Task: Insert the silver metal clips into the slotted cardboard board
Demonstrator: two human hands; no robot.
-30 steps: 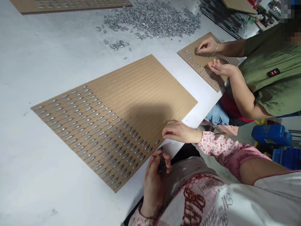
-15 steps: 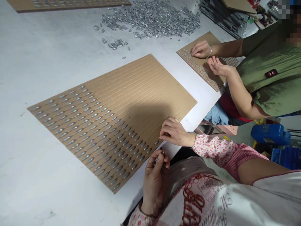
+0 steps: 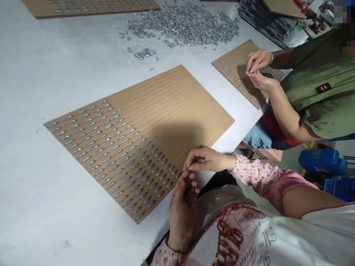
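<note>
My left hand (image 3: 181, 212) is cupped at the table's near edge, its fingers curled round a small heap of silver spindle-shaped metal pieces (image 3: 189, 191). Thumb and fingers of my right hand (image 3: 203, 159) come together in a pinch at the left hand's fingertips; whatever they hold is too small to make out. Both hands are beside the near edge of a ridged brown cardboard sheet (image 3: 177, 96). Rows of the same silver pieces (image 3: 119, 151) lie in its grooves on the left side, and bare grooves run across the right side.
Loose silver pieces (image 3: 191, 24) are heaped at the back of the white table (image 3: 69, 59). Another filled cardboard sheet (image 3: 97, 7) lies at the top left. To the right, a co-worker's hands (image 3: 259, 70) are over a smaller sheet (image 3: 235, 55). Blue containers (image 3: 323, 162) stand beyond the table.
My right hand has come from the sheet's edge to my left hand's fingertips. My left hand has opened a little, showing the pieces. The co-worker's hands have come together. The view has shifted slightly.
</note>
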